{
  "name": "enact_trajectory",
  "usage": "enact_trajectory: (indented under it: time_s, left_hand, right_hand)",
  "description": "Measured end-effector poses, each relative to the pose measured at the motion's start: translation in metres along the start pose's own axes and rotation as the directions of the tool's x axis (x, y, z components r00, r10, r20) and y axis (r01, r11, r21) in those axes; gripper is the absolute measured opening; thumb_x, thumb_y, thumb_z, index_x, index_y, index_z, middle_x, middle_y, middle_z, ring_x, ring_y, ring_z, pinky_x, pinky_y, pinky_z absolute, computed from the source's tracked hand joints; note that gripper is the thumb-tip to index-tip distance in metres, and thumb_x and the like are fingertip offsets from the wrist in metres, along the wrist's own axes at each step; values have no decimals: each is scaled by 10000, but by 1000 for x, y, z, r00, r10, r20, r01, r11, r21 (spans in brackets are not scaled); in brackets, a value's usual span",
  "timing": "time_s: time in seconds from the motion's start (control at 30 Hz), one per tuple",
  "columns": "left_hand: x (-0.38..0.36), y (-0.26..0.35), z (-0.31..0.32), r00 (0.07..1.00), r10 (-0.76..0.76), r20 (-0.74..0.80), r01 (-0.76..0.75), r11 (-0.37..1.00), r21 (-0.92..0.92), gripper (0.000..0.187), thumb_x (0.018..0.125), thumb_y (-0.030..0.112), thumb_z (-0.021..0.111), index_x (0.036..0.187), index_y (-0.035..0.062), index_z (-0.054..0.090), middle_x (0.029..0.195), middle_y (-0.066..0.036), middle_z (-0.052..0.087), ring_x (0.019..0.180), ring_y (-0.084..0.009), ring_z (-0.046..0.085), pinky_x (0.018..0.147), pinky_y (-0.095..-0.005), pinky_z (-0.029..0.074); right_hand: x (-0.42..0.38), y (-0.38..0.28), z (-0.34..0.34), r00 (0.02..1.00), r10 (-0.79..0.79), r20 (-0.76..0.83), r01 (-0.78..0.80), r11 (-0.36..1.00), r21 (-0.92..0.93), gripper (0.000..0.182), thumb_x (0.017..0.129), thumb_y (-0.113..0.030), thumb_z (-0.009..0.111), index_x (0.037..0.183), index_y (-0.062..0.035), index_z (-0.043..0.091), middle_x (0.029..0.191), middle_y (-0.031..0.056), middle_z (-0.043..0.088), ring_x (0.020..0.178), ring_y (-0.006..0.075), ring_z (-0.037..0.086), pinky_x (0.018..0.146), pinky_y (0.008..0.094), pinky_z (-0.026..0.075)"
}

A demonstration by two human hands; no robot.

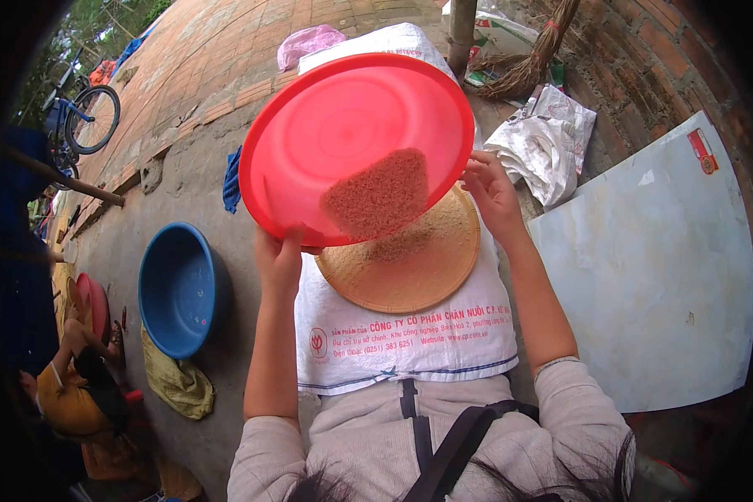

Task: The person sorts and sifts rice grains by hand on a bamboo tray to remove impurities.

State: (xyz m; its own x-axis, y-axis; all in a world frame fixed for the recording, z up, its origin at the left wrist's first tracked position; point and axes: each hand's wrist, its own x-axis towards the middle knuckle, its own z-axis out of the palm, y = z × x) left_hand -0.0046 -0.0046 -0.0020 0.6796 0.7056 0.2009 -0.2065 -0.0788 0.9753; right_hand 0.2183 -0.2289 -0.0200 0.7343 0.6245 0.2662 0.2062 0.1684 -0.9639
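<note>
A red plastic basin [351, 100] is held up in front of me, tilted with its lower rim toward me. Brown grain [381, 192] has gathered in its lower part. My left hand [280, 259] grips the rim at the lower left, thumb on top. On the right side, my right hand [489, 192] holds the rim with its fingers. Below the basin lies a round woven tray [418, 293], partly hidden by it, with more grain [400, 244] near the basin's edge. The tray rests on a white printed sack [410, 351].
A blue tub [180, 289] stands on the left above a yellowish sack [176, 381]. Another person [75, 393] sits at far left. Right of me are a pale flat sheet [653, 276], crumpled white sacks [544, 142] and a straw broom [531, 67]. A bicycle [92, 120] stands farther back.
</note>
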Motion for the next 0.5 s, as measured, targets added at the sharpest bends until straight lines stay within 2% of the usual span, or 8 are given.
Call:
enact_trajectory:
  time_s: [0.07, 0.13, 0.17, 0.23, 0.27, 0.33, 0.43, 0.5]
  left_hand:
    - [0, 13, -1, 996, -89, -28, 87, 995, -38, 310, 825, 20, 486, 1121, -9, 399, 909, -123, 573, 659, -190, 626, 492, -265, 531]
    - [1, 25, -4, 968, -236, -83, 222, 963, -150, 315, 790, 23, 454, 1096, -28, 399, 848, -158, 592, 577, -219, 627, 433, -256, 521]
    - [1, 26, -11, 968, -235, -90, 220, 964, -150, 315, 790, 23, 454, 1096, -28, 399, 848, -158, 592, 577, -219, 627, 433, -256, 521]
    - [-1, 30, -33, 920, -374, -115, 327, 897, -298, 321, 774, 29, 427, 1085, -42, 393, 774, -176, 606, 513, -234, 615, 404, -247, 513]
    - [-3, 27, -46, 892, -420, -165, 345, 871, -350, 318, 779, 40, 425, 1084, -41, 385, 740, -182, 615, 498, -240, 614, 411, -251, 520]
    - [-15, 17, -76, 849, -467, -247, 369, 858, -357, 317, 777, 38, 426, 1082, -39, 382, 750, -181, 613, 505, -240, 616, 410, -250, 519]
    - [-41, 0, -110, 748, -561, -355, 441, 820, -366, 313, 777, 37, 433, 1078, -25, 376, 775, -176, 608, 522, -244, 623, 411, -248, 518]
    - [-61, -26, -129, 676, -643, -359, 468, 752, -465, 248, 784, 38, 440, 1022, -29, 418, 765, -173, 600, 540, -251, 620, 422, -264, 518]
  right_hand:
    - [-2, 7, -1, 998, 60, -31, -62, 997, -46, 293, 892, -191, 525, 1154, -73, 468, 1086, 112, 582, 964, 155, 566, 788, 282, 460]
    - [-7, 12, -1, 988, 139, -60, -152, 918, -365, 311, 874, -212, 538, 1157, -91, 490, 1088, 135, 571, 1014, 216, 542, 838, 319, 434]
    - [-9, 13, -1, 989, 139, -53, -149, 920, -364, 311, 874, -212, 538, 1157, -91, 490, 1088, 135, 571, 1014, 216, 542, 838, 319, 434]
    - [-12, 13, 2, 999, 18, 37, 7, 805, -593, 314, 831, -194, 575, 1120, -82, 523, 1124, 153, 537, 1066, 291, 491, 899, 374, 387]
    - [-12, 14, 3, 999, 13, 51, 19, 809, -587, 314, 831, -194, 575, 1120, -82, 523, 1124, 153, 537, 1066, 291, 491, 899, 374, 387]
    - [-8, 12, 9, 985, -61, 160, 163, 618, -769, 334, 803, -189, 590, 1116, -85, 538, 1170, 150, 502, 1124, 320, 423, 942, 402, 339]
    - [-3, -3, 27, 959, -103, 262, 278, 506, -817, 345, 798, -201, 595, 1118, -82, 546, 1175, 144, 493, 1134, 314, 406, 936, 398, 346]
    - [3, -9, 37, 951, -124, 284, 305, 539, -785, 361, 802, -200, 589, 1134, -70, 534, 1158, 149, 496, 1124, 316, 409, 931, 400, 349]
